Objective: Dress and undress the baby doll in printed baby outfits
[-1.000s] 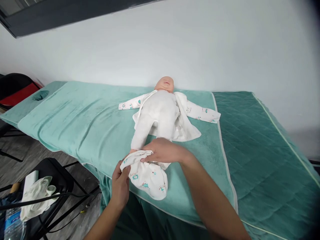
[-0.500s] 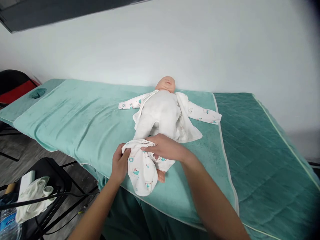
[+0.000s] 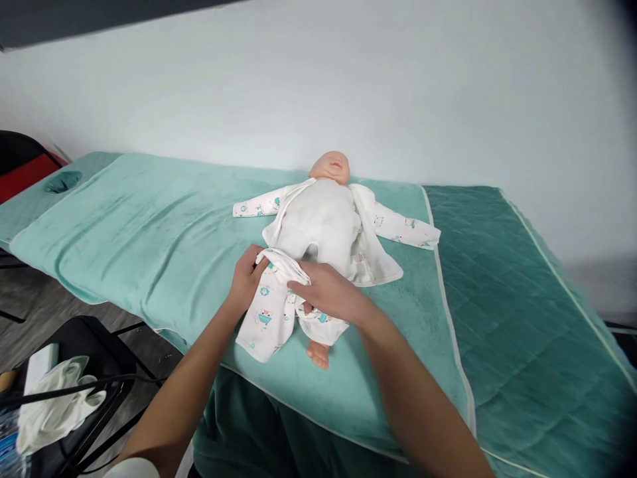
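A baby doll (image 3: 329,167) lies on its back on a green padded bed, its head toward the wall. It wears an open white printed jacket (image 3: 405,230) over a plain white body. White printed trousers (image 3: 266,318) are around its lower legs, and one bare foot (image 3: 318,354) sticks out of a leg opening. My left hand (image 3: 245,279) grips the trousers' waistband at its left edge. My right hand (image 3: 328,289) pinches the same band nearer the middle, its fingertips partly hidden by cloth. The doll's other foot is out of sight inside the trousers.
The bed carries a light green cover (image 3: 164,232) and a darker quilted part (image 3: 517,292) at right. At lower left a black chair (image 3: 99,345) holds white cloth (image 3: 57,405), a white box and a plastic bottle. A white wall rises behind the bed.
Both hands have drawn the trousers' waistband up the doll's leg, away from me. The loose trouser leg has straightened out toward the left, and more of the bare foot shows.
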Available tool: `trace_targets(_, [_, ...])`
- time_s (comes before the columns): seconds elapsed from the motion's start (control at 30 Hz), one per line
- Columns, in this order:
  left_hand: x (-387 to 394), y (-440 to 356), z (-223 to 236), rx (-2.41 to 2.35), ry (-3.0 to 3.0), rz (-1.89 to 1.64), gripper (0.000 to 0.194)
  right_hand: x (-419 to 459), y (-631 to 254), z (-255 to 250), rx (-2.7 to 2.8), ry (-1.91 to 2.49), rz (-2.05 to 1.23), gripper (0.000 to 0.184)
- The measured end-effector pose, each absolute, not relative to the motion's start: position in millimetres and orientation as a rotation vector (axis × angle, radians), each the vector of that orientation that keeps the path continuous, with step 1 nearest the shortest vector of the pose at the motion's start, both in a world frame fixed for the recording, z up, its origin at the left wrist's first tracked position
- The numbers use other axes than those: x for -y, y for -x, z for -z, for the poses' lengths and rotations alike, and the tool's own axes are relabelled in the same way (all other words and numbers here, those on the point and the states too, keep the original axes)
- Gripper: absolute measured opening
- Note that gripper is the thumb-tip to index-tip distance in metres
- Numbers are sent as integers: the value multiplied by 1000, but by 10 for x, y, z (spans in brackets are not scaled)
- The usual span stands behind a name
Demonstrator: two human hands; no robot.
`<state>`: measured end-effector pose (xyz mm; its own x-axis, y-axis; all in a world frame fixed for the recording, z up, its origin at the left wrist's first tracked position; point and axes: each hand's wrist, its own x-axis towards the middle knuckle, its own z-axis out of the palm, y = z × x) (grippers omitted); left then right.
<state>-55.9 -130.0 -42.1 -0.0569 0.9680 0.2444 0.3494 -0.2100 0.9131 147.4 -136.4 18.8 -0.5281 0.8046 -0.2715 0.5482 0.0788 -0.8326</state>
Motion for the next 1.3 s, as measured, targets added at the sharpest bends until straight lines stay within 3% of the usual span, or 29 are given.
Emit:
trace_targets(0.13, [1435,480,491,-1549,-1415,-1413,14,1355,-1435,-169,1981,1447,-1442,18])
trace_targets(0.23, [1803,419,543,-1584,-1201,-1538,22,1348,-1437,-138,1951,1417,-1430,19])
trace_targets(0.33, [2287,384,566,-1539,-1238,-1478,21,1343,-1454,-104,1944,1387,-1422,20])
trace_targets(0.47, [2758,363,599,-1547,-1620,-1223,58,1341,-1466,-86,1922,1383,-1449,22])
trace_targets(0.53, [2839,351,643,-1565,-1741,-1165,63,1341,-1466,-85,1925,1371,-1448,22])
trace_targets(0.9, [2722,289,754,-1671,-1491,-1410,30,1346,-1473,-117,1940,1338,-1440,20])
trace_targets(1.17, [2739,70,497,-1599,-905,-1512,23,1344,-1489,-85,1996,1359,-1383,21])
trace_targets(1.3, [2746,68,415,-1470,-968,-1477,24,1351,-1494,-89,2117,1320,-1090,18])
